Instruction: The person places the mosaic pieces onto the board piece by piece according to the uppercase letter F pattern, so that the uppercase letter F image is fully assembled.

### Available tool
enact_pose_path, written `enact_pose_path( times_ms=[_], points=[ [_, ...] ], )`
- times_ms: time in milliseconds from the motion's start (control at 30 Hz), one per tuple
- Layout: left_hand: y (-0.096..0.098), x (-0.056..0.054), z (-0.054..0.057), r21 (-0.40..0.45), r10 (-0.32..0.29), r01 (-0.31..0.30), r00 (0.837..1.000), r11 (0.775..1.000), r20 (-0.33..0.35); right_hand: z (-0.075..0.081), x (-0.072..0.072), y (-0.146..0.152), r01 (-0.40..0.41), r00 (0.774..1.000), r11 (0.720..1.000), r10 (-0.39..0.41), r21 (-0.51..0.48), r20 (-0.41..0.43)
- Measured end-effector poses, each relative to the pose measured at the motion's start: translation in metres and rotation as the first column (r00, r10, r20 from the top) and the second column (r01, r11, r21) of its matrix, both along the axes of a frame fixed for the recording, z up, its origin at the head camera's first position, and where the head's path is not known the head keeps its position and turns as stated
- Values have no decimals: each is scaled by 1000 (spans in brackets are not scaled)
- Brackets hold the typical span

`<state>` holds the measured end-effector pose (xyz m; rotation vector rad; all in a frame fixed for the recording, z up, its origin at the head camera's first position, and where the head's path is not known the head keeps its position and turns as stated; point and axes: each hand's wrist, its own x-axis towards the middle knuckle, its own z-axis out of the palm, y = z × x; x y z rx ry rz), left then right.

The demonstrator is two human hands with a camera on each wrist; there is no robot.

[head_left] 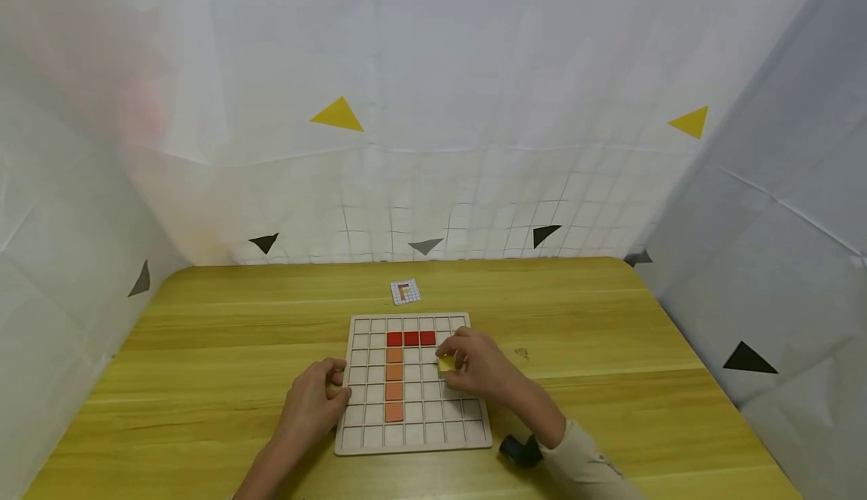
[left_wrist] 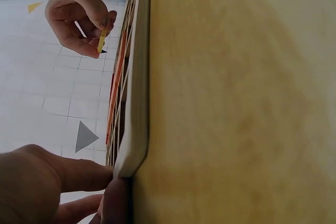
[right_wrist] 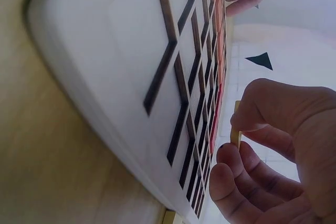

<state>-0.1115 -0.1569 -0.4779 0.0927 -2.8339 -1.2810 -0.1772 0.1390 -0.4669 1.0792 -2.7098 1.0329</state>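
Observation:
A pale wooden grid board (head_left: 433, 432) lies on the table. Three red tiles (head_left: 411, 339) form a row on it, and several orange tiles (head_left: 394, 391) run down in a column beneath the leftmost red one. Above the board's right part, my right hand (head_left: 477, 364) pinches a yellow tile (head_left: 446, 364) between thumb and fingers. The right wrist view shows this tile (right_wrist: 236, 129) on edge, apart from the grid. My left hand (head_left: 314, 398) rests at the board's left edge, its thumb and fingertips touching the side.
Behind the board lies a small card (head_left: 406, 291) printed with a coloured grid pattern. A black object (head_left: 520, 451) is by the right sleeve. White sheeting (head_left: 433, 184) with coloured triangles encloses the wooden table (head_left: 223, 349) at the back and sides.

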Motion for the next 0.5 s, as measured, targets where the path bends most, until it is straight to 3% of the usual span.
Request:
enact_pose_path(
  times_ms=[500],
  points=[
    [0,0,0,-9,-5,5,1000,1000,-16,1,2,-18,-18,1000,1000,17,14,17]
  ],
)
